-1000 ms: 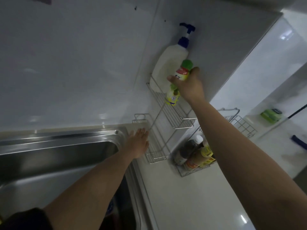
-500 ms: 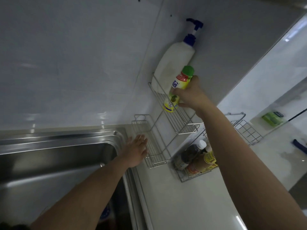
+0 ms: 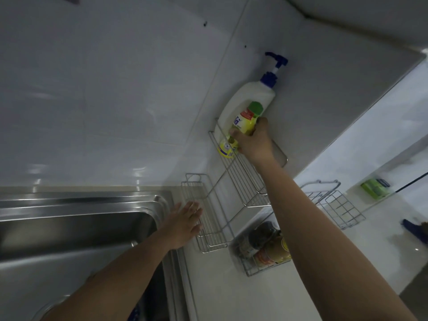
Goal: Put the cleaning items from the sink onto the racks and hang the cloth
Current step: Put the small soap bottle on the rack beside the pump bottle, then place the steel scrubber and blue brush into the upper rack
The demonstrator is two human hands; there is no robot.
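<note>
Two hands: lower centre, the left hand (image 3: pixel 185 224) rests flat, fingers together, beside the sink (image 3: pixel 76 218). Upper right, the right hand (image 3: pixel 253 141) clamps a yellow bottle (image 3: pixel 242 128) on the upper rack (image 3: pixel 245 181); seat it upright beside the pump bottle (image 3: pixel 245 100) before releasing.

Lighting: dim, bluish; brightest at the right edge. Faint glare streaked the wall tiles (image 3: pixel 139 169) and sink rim (image 3: pixel 81 200). Wide-angle bending; soft focus.
</note>
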